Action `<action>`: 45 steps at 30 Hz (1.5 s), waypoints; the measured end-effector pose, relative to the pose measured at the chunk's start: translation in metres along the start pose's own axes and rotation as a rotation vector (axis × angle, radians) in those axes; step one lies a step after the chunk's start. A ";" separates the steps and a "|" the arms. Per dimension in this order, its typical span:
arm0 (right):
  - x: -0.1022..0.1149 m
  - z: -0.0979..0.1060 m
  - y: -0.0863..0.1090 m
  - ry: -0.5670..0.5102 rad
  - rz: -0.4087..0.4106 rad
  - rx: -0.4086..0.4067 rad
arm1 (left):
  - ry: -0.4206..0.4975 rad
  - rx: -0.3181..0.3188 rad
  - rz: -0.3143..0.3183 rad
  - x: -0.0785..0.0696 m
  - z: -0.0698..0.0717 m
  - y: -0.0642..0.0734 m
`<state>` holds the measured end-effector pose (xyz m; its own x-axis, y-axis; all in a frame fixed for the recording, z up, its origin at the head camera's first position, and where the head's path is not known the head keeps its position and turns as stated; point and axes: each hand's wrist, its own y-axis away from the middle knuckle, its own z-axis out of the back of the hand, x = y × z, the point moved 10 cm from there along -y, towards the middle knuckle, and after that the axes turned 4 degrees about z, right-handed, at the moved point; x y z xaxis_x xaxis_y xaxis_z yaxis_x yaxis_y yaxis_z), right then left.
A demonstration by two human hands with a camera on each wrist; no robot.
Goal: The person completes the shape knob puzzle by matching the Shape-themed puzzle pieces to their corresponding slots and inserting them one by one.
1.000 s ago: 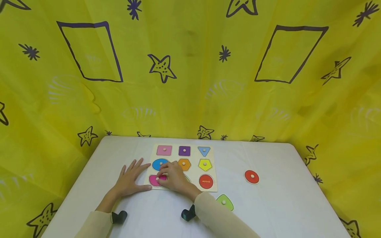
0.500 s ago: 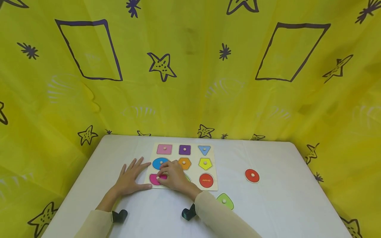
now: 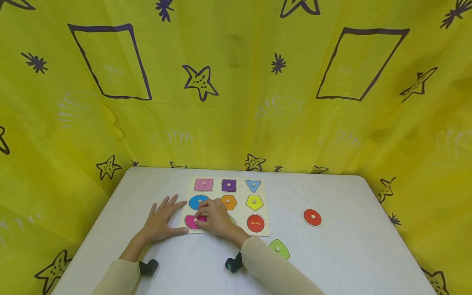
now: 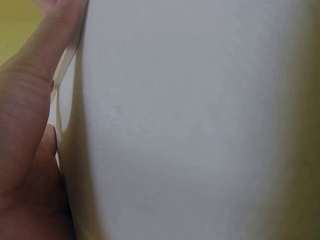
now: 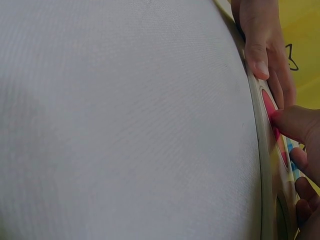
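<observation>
A pale wooden shape puzzle board [image 3: 241, 192] lies flat on the table. My left hand [image 3: 158, 224] rests at the board's left edge with its fingers spread, fingertips and thumb right at the rim. My right hand [image 3: 218, 219] is over the lower left of the board, thumb and fingers pinching the small knob of a magenta puzzle piece [image 3: 189, 223]. That piece sits at its place in the front left corner; in the right wrist view the thumb is close against the magenta surface [image 5: 268, 106]. The hand partly hides the blue oval [image 3: 195, 202] and the front middle slot.
Red circular space [image 3: 256, 223] on the board shows printed lettering. A red round knobbed piece [image 3: 312, 218] lies to the right on the white tablecloth [image 3: 343, 246]. Nearer, a green knobbed piece [image 3: 279, 248] is beside the right sleeve. A yellow patterned curtain [image 3: 236, 123] surrounds the table.
</observation>
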<state>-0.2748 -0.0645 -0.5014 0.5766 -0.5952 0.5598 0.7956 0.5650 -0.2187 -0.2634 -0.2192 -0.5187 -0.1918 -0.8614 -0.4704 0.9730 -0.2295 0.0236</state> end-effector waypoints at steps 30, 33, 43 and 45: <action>-0.001 0.034 0.027 -0.056 0.121 0.116 | 0.006 -0.006 -0.001 0.006 -0.007 0.003; -0.002 0.047 0.037 -0.055 0.147 0.106 | 0.008 -0.005 0.004 0.006 -0.007 0.003; -0.024 0.083 0.076 -0.077 0.146 0.058 | -0.005 -0.002 0.004 0.006 -0.006 -0.001; -0.030 0.089 0.085 -0.104 0.141 0.048 | -0.008 -0.002 0.007 0.006 -0.005 -0.003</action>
<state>-0.2409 0.0520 -0.4654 0.6574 -0.4469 0.6067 0.6969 0.6667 -0.2641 -0.2664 -0.2215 -0.5264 -0.1859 -0.8664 -0.4635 0.9746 -0.2225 0.0249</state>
